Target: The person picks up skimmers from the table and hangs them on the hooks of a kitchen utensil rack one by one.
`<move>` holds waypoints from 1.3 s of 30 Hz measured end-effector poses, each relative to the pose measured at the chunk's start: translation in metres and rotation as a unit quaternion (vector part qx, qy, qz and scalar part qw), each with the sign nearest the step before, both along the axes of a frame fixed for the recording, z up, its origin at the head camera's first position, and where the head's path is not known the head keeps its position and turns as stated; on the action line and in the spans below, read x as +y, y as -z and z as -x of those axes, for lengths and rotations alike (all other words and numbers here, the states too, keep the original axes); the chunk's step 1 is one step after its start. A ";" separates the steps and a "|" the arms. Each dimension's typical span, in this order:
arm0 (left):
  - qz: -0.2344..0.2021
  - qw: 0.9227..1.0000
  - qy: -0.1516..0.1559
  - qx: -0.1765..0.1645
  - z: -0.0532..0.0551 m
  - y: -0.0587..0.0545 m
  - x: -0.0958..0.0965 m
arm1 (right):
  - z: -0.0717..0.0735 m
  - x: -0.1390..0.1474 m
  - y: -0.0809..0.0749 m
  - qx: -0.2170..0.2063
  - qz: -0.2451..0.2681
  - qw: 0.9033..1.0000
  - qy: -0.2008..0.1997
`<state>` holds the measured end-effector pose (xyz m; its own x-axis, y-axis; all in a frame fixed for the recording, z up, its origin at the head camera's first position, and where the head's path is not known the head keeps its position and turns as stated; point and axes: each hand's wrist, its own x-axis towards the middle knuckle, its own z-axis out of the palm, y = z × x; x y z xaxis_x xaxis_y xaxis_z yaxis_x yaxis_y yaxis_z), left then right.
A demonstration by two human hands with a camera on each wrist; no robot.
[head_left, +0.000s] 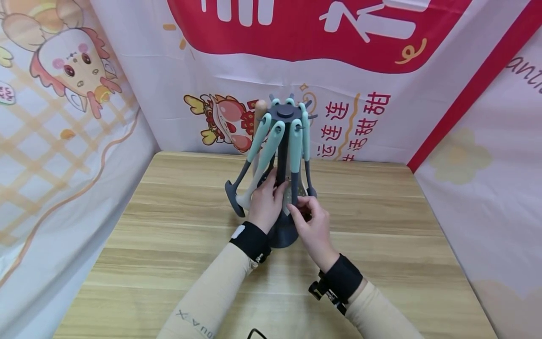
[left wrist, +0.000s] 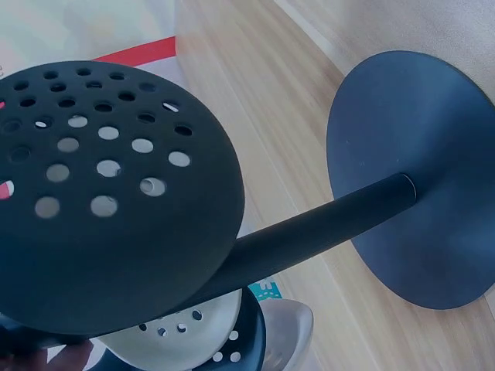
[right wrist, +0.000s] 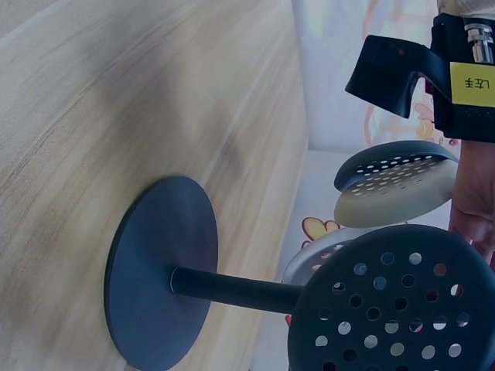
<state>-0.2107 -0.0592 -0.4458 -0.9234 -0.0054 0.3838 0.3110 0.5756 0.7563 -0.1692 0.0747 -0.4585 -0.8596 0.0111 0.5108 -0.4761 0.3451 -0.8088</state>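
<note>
A dark utensil rack (head_left: 285, 113) stands upright on the table, with several teal-handled kitchen tools hanging from its top. My left hand (head_left: 264, 205) reaches in among the tools beside the central pole; what its fingers grip is hidden. To the right, my right hand (head_left: 314, 226) has its thumb and forefinger pinching the dark lower shaft of a hanging tool, apparently a skimmer. A dark skimmer head (left wrist: 124, 224) with round holes fills much of the left wrist view, with fingertips under it. In the right wrist view, a dark skimmer head (right wrist: 394, 301) hangs near the pole.
The rack's round base (right wrist: 162, 270) sits on the wood-grain table (head_left: 372, 245). A pale perforated tool (right wrist: 398, 189) hangs close to the dark ones. Printed cloth (head_left: 148, 70) walls the table's back and sides. A dark cable (head_left: 256, 332) shows at the front edge.
</note>
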 end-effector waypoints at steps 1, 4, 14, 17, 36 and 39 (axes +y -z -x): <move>0.001 1.000 0.001 0.000 0.000 0.001 0.000 | 0.001 0.000 0.000 0.001 -0.002 1.000 0.001; 0.001 1.000 0.002 0.000 -0.002 0.002 -0.001 | 0.002 0.000 0.002 0.007 -0.007 1.000 0.005; -0.028 0.999 0.021 0.000 -0.010 -0.001 -0.005 | 0.006 -0.002 0.001 0.004 -0.008 1.000 0.007; -0.035 0.999 0.022 -0.004 -0.013 -0.001 -0.005 | 0.006 -0.002 0.000 0.003 -0.012 1.000 0.009; -0.061 0.998 0.016 0.028 -0.024 -0.001 0.005 | 0.010 -0.008 0.002 0.023 -0.018 0.999 0.021; -0.070 0.997 0.019 0.028 -0.026 -0.001 0.007 | 0.008 -0.008 0.002 0.022 -0.020 0.999 0.022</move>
<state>-0.1846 -0.0522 -0.4453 -0.9011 -0.0287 0.4327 0.3742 0.4526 0.8094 -0.1773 0.0662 -0.4608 -0.8360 0.0282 0.5480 -0.4937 0.3976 -0.7735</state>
